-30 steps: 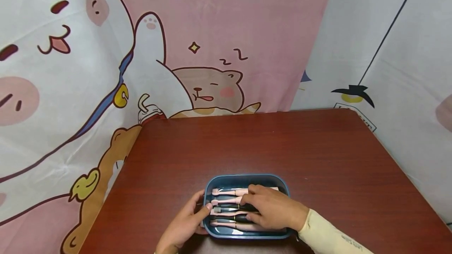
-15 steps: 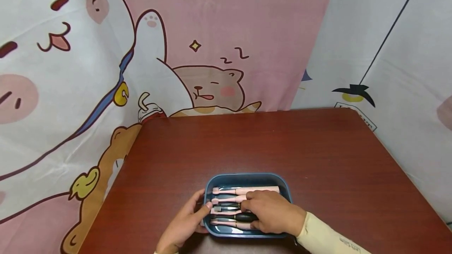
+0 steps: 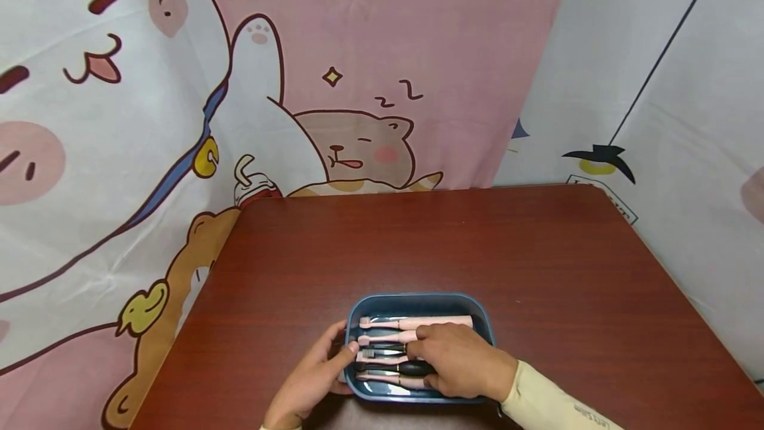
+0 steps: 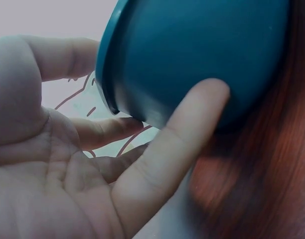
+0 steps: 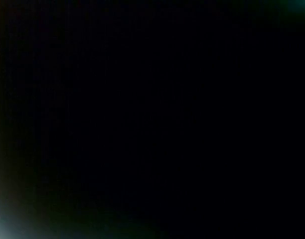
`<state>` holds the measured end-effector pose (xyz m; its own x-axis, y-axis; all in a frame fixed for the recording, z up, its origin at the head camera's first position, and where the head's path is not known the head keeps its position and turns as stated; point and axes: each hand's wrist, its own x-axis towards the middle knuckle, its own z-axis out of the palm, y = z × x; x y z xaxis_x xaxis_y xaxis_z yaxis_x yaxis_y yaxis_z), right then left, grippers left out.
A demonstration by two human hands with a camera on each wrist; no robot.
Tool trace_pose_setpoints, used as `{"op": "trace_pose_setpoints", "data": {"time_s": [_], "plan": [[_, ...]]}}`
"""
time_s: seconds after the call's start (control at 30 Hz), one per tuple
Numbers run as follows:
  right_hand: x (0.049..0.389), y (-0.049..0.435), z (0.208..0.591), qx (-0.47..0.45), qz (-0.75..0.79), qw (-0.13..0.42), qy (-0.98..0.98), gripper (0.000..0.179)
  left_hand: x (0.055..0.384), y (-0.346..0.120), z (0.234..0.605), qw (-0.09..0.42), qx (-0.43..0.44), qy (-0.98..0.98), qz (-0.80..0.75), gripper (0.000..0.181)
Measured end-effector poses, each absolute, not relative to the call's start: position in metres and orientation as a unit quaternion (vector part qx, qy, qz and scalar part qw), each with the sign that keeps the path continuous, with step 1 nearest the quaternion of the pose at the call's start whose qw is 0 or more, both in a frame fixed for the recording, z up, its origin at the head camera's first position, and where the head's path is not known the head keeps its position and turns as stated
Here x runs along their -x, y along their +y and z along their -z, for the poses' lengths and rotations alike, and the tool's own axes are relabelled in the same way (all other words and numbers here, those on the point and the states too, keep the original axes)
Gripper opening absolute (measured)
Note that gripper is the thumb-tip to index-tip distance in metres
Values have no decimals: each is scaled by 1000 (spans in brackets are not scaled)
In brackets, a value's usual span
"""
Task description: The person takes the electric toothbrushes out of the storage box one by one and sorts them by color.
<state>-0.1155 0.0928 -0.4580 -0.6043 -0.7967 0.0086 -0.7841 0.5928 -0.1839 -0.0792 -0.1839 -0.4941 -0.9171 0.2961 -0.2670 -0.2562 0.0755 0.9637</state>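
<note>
A dark blue plastic bin (image 3: 418, 296) stands near the table's front edge with several electric toothbrushes lying side by side in it. My left hand (image 3: 313, 370) holds the bin's left end, thumb at the rim and fingers along the outer wall. That outer wall (image 4: 207, 45) fills much of the left wrist view. Inside the bin, my right hand (image 3: 462, 360) curls over the handles, its fingers and thumb on either side of a black electric toothbrush (image 3: 416, 367). A pink electric toothbrush (image 3: 442, 321) lies along the far side. The palm hides the other handles' ends.
The brown wooden table (image 3: 406, 244) stretches away behind the bin to a cartoon-printed cloth (image 3: 465, 71). More printed cloth hangs along the left and right sides. The right wrist view is almost wholly dark.
Over the first half second my right hand shifted toward the near side of the bin, uncovering the far pink electric toothbrush's handle. Since then it has stayed put. The left hand keeps its place.
</note>
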Motion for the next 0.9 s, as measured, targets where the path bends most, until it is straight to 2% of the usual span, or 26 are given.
{"op": "trace_pose_setpoints", "data": {"time_s": [0.2,0.4,0.7,0.9], "plan": [[114,94,457,450,82,30,889,27,78,-183,492,205,-14,707,-677,56],[118,97,451,464,94,49,880,24,79,-183,491,212,-8,702,-680,57],[128,103,450,463,174,149,856,23,80,-183,490,210,-24,703,-679,53],[133,108,454,476,205,164,840,18,80,-183,492,214,-30,695,-685,52]]}}
